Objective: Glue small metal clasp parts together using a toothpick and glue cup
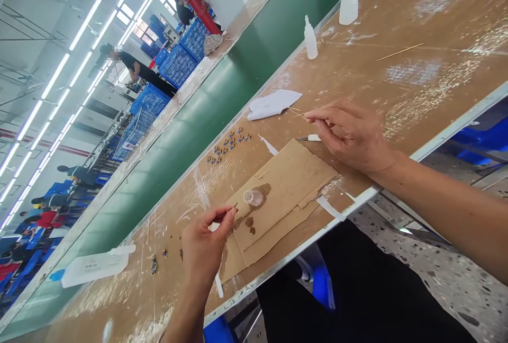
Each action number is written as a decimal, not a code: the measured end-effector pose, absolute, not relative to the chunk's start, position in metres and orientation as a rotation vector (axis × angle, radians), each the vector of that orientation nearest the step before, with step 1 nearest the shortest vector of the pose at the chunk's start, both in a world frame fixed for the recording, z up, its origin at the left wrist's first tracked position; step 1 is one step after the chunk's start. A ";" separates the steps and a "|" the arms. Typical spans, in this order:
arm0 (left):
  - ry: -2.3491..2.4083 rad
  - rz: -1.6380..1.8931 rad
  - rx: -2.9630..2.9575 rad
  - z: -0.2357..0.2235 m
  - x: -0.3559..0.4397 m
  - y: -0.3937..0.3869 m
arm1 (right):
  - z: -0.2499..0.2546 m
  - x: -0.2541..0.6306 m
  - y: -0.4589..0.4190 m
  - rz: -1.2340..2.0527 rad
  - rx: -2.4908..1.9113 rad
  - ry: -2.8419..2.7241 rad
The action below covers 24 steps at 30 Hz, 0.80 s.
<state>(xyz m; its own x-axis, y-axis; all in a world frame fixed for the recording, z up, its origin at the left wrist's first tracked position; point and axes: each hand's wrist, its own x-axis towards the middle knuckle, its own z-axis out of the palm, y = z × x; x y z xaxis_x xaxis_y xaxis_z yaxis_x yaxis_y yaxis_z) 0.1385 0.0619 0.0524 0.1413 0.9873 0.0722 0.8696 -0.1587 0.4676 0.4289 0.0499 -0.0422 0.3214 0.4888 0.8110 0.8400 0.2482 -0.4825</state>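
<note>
Pinching stick (300,115), right grip (351,135); tiny piece (236,206), left grip (206,237); two upright bottles (349,7), one jar (259,199).

Slim tan stick (300,115) apart from tiny piece (236,206)

brown cardboard (293,179), blue-and-gold pieces (225,143), green surface (222,89)

Inscriptions: none legible, the only marking noticed being faint dark print on the side of the translucent plastic bottle (97,268) with a blue cap (57,274) at the table's far left (its characters too small and blurred to transcribe).
</note>
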 end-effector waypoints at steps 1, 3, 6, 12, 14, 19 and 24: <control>1.822 0.536 2.099 0.051 0.135 0.056 | -0.042 0.429 0.050 -0.366 -1.399 -1.325; 1.849 0.534 2.074 0.045 0.129 0.044 | -0.041 0.428 0.049 -0.360 -1.403 -1.323; 1.875 0.494 2.037 0.032 0.122 0.029 | -0.040 0.428 0.048 -0.367 -1.395 -1.315; 1.874 0.447 2.019 0.019 0.121 0.027 | -0.042 0.428 0.049 -0.375 -1.398 -1.319; 1.883 0.416 2.020 0.019 0.122 0.028 | -0.043 0.428 0.050 -0.398 -1.358 -1.303; 1.897 0.370 2.038 0.021 0.122 0.029 | -0.044 0.429 0.051 -0.417 -1.317 -1.307; 1.881 0.350 2.093 0.019 0.121 0.031 | -0.042 0.429 0.049 -0.437 -1.274 -1.315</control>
